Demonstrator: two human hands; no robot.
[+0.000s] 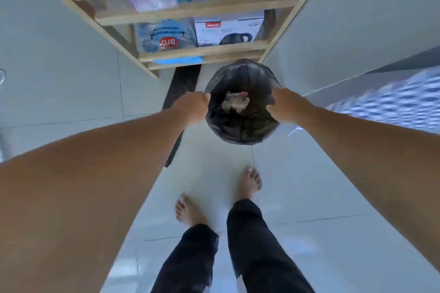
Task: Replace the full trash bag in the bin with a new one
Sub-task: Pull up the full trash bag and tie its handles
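A black trash bag (240, 126) lines a round bin on the pale tiled floor ahead of my bare feet. Crumpled paper and other rubbish (235, 102) lie inside it. My left hand (194, 107) pinches the bag's rim on the left side. My right hand (284, 106) grips the rim on the right side. The bin itself is hidden under the bag. No new bag is in view.
A wooden shelf rack (190, 52) stands just behind the bin, holding a blue plastic packet (166, 35) and a white appliance box (228, 32). A dark strip (181, 93) runs along the floor at the left. A blue patterned cloth (400, 102) is at the right.
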